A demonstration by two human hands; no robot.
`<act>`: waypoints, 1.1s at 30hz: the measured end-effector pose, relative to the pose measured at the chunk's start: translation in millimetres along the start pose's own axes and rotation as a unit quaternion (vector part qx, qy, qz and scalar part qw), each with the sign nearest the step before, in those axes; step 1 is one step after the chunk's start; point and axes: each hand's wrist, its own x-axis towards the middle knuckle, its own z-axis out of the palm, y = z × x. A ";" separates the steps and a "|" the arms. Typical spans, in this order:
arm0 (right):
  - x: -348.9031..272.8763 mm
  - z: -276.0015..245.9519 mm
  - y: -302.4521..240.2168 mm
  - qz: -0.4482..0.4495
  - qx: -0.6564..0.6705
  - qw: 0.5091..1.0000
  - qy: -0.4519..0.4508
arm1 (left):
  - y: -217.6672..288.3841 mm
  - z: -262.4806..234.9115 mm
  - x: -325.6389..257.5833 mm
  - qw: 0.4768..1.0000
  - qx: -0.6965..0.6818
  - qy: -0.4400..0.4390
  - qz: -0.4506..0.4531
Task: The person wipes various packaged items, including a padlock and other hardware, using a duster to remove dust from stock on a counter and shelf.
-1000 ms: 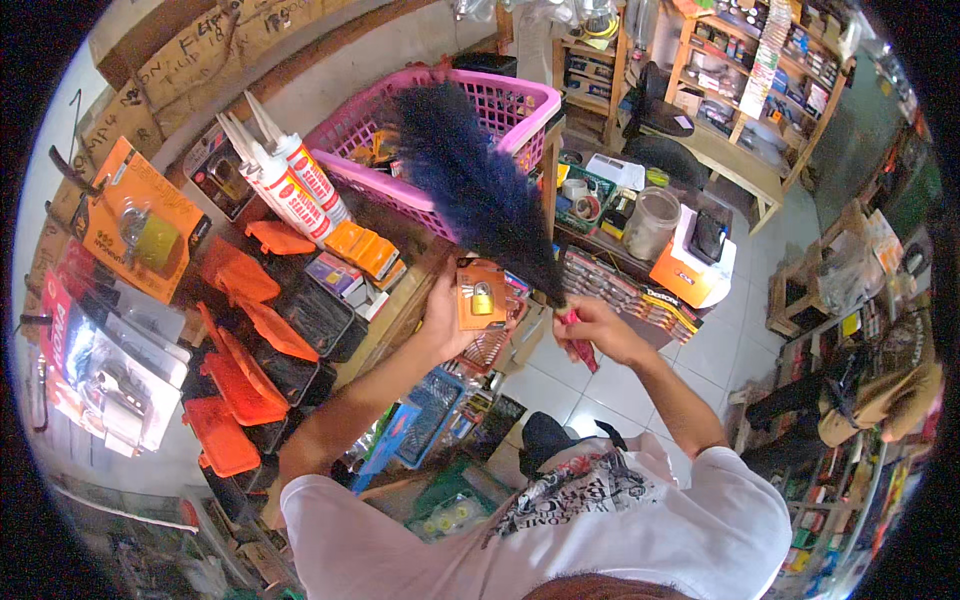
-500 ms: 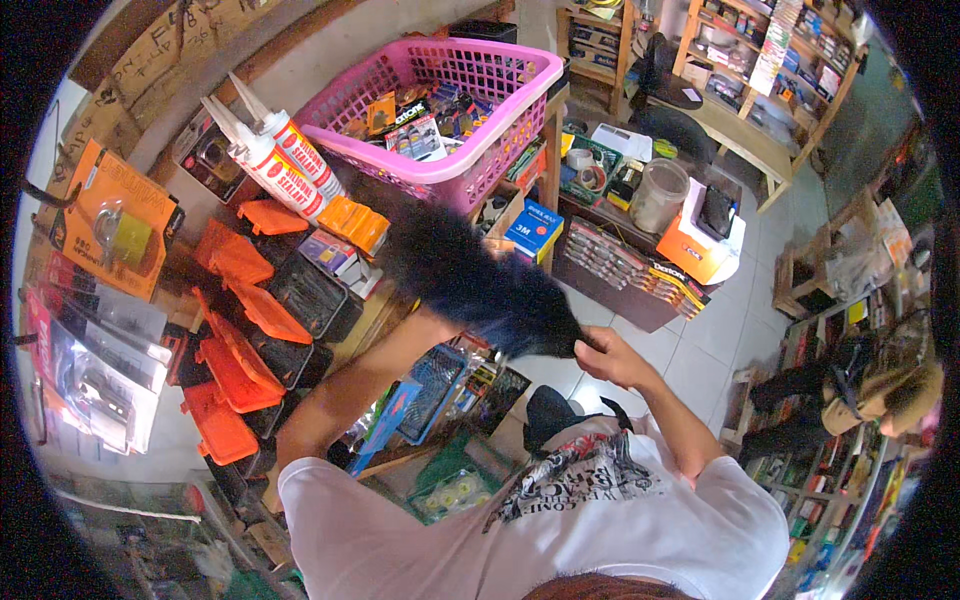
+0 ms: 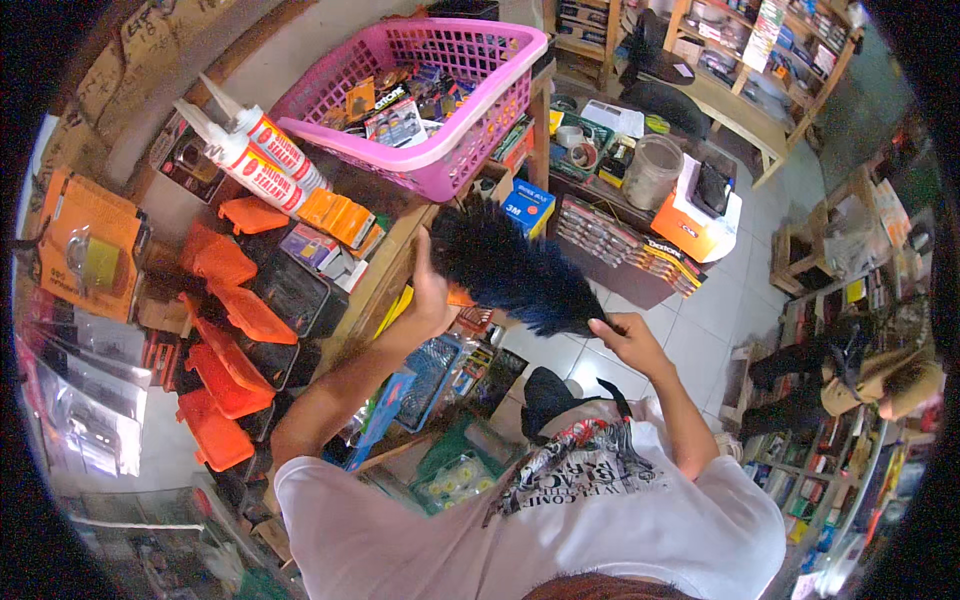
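A dark, blue-black feather duster (image 3: 515, 265) stretches across the middle, its bristly tip toward the shelf on the left. Closed around its narrow right end is my right hand (image 3: 635, 343), thumb on top. My left hand (image 3: 430, 290) is held upright beside the duster's left end, fingers straight; whether it touches the feathers I cannot tell. Beyond the duster sits a blue box (image 3: 528, 208). To the left of my left hand, small orange boxes (image 3: 337, 217) lie on the wooden shelf below two white sealant tubes (image 3: 262, 160).
A pink basket (image 3: 430, 155) full of packaged goods stands at the shelf's far end. Orange-lidded cases (image 3: 232, 380) line the left side. On a brown counter (image 3: 610, 255) are a clear jar (image 3: 653, 170) and an orange-white box (image 3: 690, 225). Crowded shelves (image 3: 820, 450) run along the right.
The duster has swung down and away from the shelf edge, its blur gone. My left hand, partly behind the duster before, now shows beside it with fingers raised. My right hand moved slightly right.
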 end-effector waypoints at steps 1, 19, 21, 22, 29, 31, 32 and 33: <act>1.2 1.8 10.4 0.000 0.002 1.000 0.003 | 3.1 -4.2 0.4 1.000 0.003 -0.003 -0.001; -3.3 5.0 9.9 -0.027 0.041 0.998 0.041 | 10.2 0.8 -0.6 0.991 0.076 -0.071 -0.085; -0.9 0.5 26.7 0.002 0.003 1.000 0.006 | 10.9 -7.4 -0.4 0.992 0.043 -0.045 -0.111; -0.7 -0.8 29.8 0.007 -0.011 1.000 0.012 | 11.7 -3.6 -1.4 0.990 0.090 -0.028 -0.100; -7.3 4.6 15.1 0.018 -0.018 1.000 0.003 | 10.6 2.1 -2.0 0.994 0.065 -0.039 -0.079; -7.1 -0.7 27.9 0.036 -0.015 0.999 0.008 | 14.9 -5.3 -1.1 0.985 0.070 -0.087 -0.131; -7.7 -3.1 32.7 0.054 -0.010 0.998 0.012 | 11.2 -4.7 1.2 0.986 0.080 -0.052 -0.136; -6.3 -2.9 26.9 0.052 -0.013 0.999 0.009 | 7.7 -3.1 1.7 0.987 0.078 -0.050 -0.132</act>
